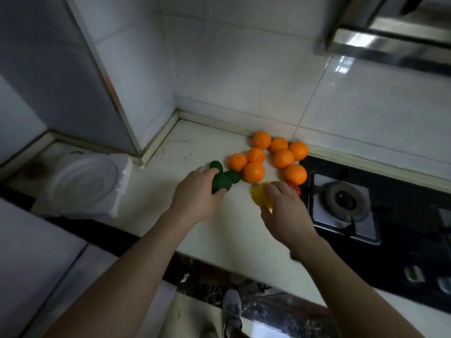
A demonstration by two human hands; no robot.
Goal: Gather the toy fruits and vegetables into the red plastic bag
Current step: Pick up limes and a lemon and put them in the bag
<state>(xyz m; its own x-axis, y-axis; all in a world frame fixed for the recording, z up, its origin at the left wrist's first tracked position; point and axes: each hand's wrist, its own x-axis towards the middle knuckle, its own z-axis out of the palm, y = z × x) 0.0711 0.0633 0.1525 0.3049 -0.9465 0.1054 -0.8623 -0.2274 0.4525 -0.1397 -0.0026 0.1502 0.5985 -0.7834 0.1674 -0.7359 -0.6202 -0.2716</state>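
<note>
On the pale surface (151, 186), a dark green plastic toy vegetable (220, 184) is gripped by the left hand (195, 198), a yellow toy fruit (260, 195) by the right hand (285, 213); both are judged light and smooth, best clasped mid-body.

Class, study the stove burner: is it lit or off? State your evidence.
Off. The burner shows no flame or glow, and no pot stands on it.

White tiled walls (244, 69) stand behind the pale countertop (195, 142); a black gas stove (402, 215) lies right, a steel hood (390, 45) above.
</note>
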